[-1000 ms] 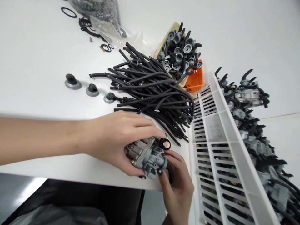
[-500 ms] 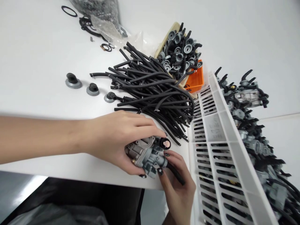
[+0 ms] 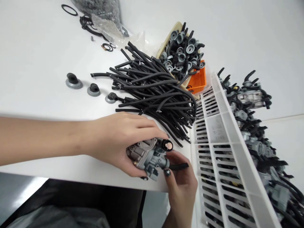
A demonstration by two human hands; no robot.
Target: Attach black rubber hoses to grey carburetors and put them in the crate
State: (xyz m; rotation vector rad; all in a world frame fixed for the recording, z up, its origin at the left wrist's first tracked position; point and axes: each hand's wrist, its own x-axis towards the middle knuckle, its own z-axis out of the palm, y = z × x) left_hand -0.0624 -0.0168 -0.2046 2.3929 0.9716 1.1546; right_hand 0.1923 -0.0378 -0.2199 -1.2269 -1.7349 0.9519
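Grey carb [image 3: 148, 156] pinched in L hand [image 3: 122, 136], nr bench edge [image 3: 95, 181]. R hand [image 3: 184, 183] curled btwn carb & crate [image 3: 217, 126], grip unclear.

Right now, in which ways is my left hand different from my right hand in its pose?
Your left hand wraps the metal part; your right hand is at that part's end, by the black tube. The left reaches in from the picture's left side, the right from below. The left mainly shows its back; the right shows part of its palm side. Both have dark thumbnails.
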